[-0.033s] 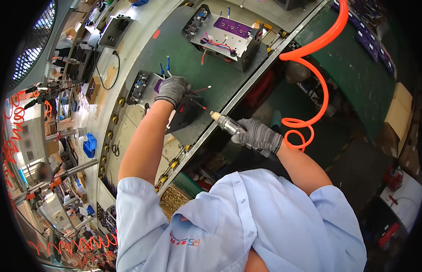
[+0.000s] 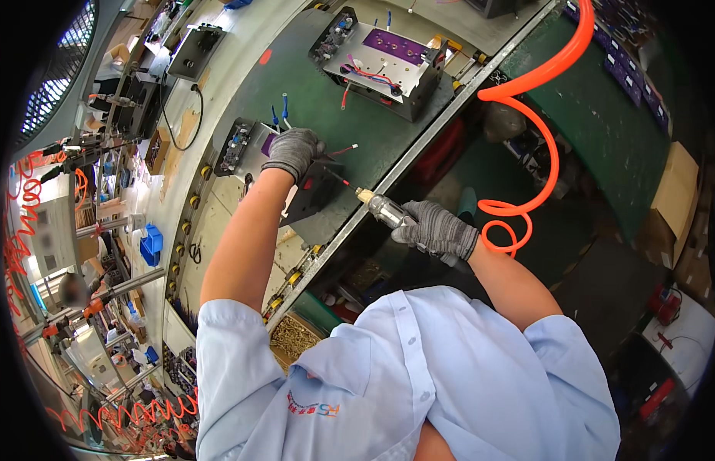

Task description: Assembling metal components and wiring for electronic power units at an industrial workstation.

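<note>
My right hand (image 2: 442, 230), in a grey knit glove, is wrapped round an air screwdriver (image 2: 388, 210) with a metal body. Its thin bit (image 2: 338, 178) reaches toward the dark end panel of a metal chassis (image 2: 315, 188); whether the tip touches is hidden by my other hand. My gloved left hand (image 2: 294, 152) grips the top of this chassis, fingers curled over it. Blue-tipped wires (image 2: 285, 107) stand up beyond that hand, and a red wire (image 2: 344, 149) with a white connector sticks out beside it.
A second chassis (image 2: 384, 58) with a purple sheet and loose wires sits farther along the green board (image 2: 273, 77). An orange coiled air hose (image 2: 553, 154) hangs at the right. The bench's metal edge (image 2: 419, 146) runs diagonally. A box of small brass-coloured parts (image 2: 294, 336) lies near my body.
</note>
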Demonstrator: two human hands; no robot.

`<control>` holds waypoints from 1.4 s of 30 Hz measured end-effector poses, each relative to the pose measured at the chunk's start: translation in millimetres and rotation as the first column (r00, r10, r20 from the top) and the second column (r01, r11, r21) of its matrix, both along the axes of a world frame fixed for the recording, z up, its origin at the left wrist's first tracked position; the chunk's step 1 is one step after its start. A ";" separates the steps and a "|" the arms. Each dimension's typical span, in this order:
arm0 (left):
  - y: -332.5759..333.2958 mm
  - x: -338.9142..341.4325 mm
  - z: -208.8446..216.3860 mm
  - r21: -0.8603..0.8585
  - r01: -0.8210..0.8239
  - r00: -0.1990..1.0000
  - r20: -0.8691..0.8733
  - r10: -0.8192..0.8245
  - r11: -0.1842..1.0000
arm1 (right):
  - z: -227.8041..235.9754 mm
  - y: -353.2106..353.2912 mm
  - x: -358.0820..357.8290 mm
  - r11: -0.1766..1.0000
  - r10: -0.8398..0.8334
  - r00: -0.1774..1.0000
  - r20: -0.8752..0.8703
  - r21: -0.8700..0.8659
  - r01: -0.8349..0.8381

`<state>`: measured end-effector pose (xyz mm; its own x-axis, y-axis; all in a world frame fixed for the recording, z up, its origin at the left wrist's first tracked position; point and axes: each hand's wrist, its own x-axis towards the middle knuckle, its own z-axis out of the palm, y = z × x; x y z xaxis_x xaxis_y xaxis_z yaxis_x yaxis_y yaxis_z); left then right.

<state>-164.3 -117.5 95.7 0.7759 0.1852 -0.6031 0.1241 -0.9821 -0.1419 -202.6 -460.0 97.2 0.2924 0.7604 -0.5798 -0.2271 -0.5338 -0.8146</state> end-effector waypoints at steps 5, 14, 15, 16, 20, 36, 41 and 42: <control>7.3 -4.4 -5.5 -0.110 0.134 0.991 -0.009 -0.136 0.985 | -13.3 -5.0 -0.9 1.000 0.020 0.999 0.027 -0.019 -0.020; 5.6 -5.1 -5.7 -0.079 0.010 0.999 -0.040 -0.013 0.997 | -33.1 -3.5 -11.5 0.998 0.056 0.949 0.311 0.002 -0.060; 6.8 -4.2 -6.2 -0.084 0.018 0.999 -0.031 -0.021 0.996 | -32.6 -2.8 -8.2 0.998 0.063 0.958 0.280 -0.002 -0.065; 7.9 -4.4 -7.1 -0.085 0.020 0.999 -0.033 -0.023 0.996 | -31.3 -2.6 -5.4 0.998 0.067 0.964 0.257 -0.008 -0.068; 12.2 -2.1 -11.8 -0.124 0.015 1.000 -0.018 -0.017 0.992 | -21.8 -1.3 4.0 0.997 0.080 0.963 0.258 -0.009 -0.081; 39.8 32.5 16.3 -0.319 0.204 0.904 -0.301 -0.303 0.926 | 5.0 13.9 16.5 0.976 0.173 0.892 0.419 -0.192 -0.099; 37.7 34.4 35.8 -0.315 0.240 0.918 -0.234 -0.320 0.918 | -12.4 11.7 18.5 0.989 0.135 0.872 0.470 -0.119 -0.088; 37.4 33.2 37.7 -0.304 0.270 0.919 -0.203 -0.339 0.914 | -15.0 11.5 20.1 0.993 0.113 0.884 0.454 -0.087 -0.082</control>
<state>-131.0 -80.0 133.4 0.5890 -0.2293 -0.7749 -0.1918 -0.9712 0.1416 -182.6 -448.5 82.2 0.4629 0.7651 -0.4476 0.2182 -0.5877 -0.7791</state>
